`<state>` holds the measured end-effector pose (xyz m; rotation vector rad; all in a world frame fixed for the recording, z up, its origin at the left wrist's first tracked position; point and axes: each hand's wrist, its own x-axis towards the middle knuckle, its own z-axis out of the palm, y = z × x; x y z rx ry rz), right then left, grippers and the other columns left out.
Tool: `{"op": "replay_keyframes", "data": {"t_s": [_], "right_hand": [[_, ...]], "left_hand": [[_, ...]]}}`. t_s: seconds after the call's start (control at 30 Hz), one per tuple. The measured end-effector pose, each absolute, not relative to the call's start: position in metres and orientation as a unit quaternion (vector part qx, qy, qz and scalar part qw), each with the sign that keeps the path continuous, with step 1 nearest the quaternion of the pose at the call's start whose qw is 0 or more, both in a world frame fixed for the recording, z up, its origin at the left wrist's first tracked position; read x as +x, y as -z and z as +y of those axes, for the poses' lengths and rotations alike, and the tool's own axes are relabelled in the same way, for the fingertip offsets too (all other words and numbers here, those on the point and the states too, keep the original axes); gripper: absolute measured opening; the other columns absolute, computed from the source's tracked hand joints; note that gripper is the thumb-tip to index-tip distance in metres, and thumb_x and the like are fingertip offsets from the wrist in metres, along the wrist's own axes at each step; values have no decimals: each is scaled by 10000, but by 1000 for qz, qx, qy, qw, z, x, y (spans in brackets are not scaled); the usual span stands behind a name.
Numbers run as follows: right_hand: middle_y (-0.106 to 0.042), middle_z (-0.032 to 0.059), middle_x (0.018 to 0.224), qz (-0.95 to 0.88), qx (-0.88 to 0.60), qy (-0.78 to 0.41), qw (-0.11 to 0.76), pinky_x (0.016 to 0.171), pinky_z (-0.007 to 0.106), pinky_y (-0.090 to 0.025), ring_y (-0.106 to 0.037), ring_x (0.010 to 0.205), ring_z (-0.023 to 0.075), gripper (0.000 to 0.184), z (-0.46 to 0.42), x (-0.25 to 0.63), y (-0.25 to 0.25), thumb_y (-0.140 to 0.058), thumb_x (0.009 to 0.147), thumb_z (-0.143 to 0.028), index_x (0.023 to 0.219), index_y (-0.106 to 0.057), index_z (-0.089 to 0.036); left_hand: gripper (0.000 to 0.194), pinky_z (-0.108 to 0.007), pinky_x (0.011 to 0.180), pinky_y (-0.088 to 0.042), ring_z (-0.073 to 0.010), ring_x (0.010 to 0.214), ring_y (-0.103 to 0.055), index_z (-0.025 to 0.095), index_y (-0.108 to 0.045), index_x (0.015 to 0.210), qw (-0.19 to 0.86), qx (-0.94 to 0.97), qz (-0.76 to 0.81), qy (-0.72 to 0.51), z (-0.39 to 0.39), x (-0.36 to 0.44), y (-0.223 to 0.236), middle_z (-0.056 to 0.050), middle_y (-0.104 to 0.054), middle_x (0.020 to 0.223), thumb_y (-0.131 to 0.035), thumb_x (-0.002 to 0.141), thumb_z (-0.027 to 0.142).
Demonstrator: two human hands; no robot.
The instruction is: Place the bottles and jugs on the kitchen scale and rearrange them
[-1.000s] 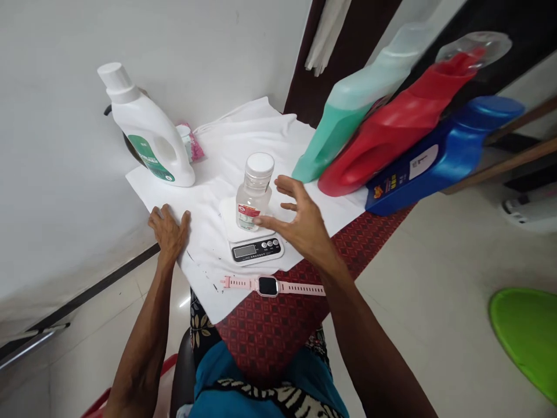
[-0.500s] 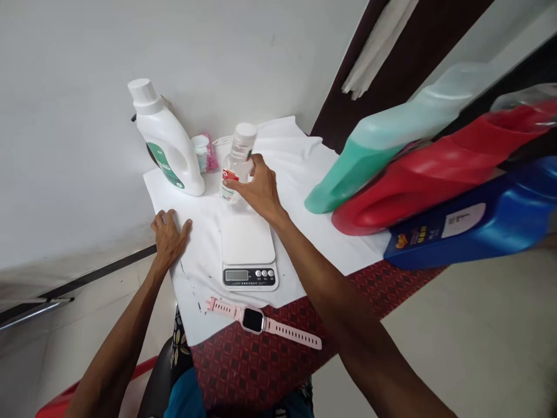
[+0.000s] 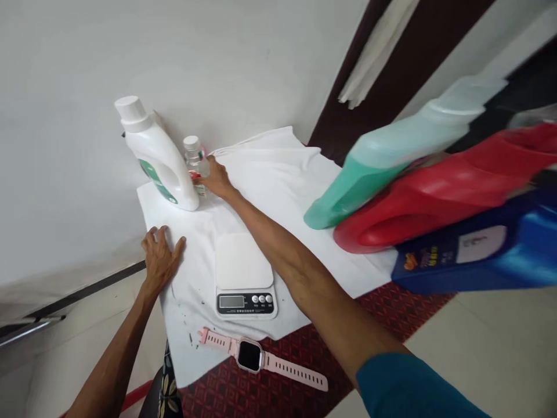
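At the back of the table, my right hand (image 3: 216,177) is closed around a clear plastic bottle (image 3: 194,155) with a white cap and a red label. The bottle is upright, right beside a large white detergent jug (image 3: 163,159) with a green label. My left hand (image 3: 160,252) rests with fingers spread on the left edge of the white cloth (image 3: 191,249). Between my arms lies a white kitchen scale (image 3: 244,264), its plate bare and its display dark. A pink-strapped smartwatch (image 3: 249,355) lies in front of the scale.
On the right stand a green bottle (image 3: 348,191), a red bottle (image 3: 391,209) and a blue jug (image 3: 435,264), close together. A wall (image 3: 217,64) rises behind the table. The red patterned table cover (image 3: 243,395) shows at the front edge.
My right hand has carried the clear bottle from behind the scale leftward to beside the white jug. My left hand stays on the cloth. The view has shifted slightly.
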<state>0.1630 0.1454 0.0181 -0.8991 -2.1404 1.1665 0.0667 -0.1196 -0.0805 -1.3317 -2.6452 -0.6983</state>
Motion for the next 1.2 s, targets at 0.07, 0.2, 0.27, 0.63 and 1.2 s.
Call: {"op": "replay_keyframes", "data": {"t_s": [0.07,0.2,0.27,0.63,1.2], "right_hand": [[-596,203,1636,-791,-325,-445,265,1259,420,-447,-578,1509,314,930,144,164,-18,-939,822,-343,1576,-443,-122],[-446,193,1758,-800,-326,-411,293,1344,499,-366,-426,1641,335,1056,126,197,-12,-953,827,-375,1676,-359,-172],[-525,176,1696,-811,-318,-387,301,1336,540,-389,-479,1598,328,913,105,231,-8,-893,898,-352,1657,-409,-207],[-516,203,1561,-569,-563,-62,597,1207,673,-508,-482,1540,383,656,-9,496,-3,-721,990,-515,1551,-473,-280],[-801,160,1036,-361,-719,-68,590,956,599,-650,-784,995,388,441,-3,565,4,-823,693,-452,1043,-676,-226]], "left_hand": [[734,-735,1264,-341,-512,1524,-461,96,-610,1447,48,-438,-869,228,-119,67,75,-355,-528,1540,-576,951,636],[787,-764,1258,-332,-536,1529,-452,91,-615,1449,37,-438,-872,215,-116,66,67,-373,-521,1555,-545,922,671],[837,-772,1251,-334,-555,1532,-444,61,-616,1454,31,-441,-873,206,-115,67,63,-397,-503,1561,-515,909,688],[1064,-729,1296,-302,-542,1590,-393,124,-607,1538,25,-417,-888,194,-112,75,52,-335,-460,1686,-359,808,859],[994,-723,1263,-366,-525,1568,-377,46,-538,1604,-5,-382,-910,162,-113,83,47,-343,-434,1655,-496,830,668]]}}
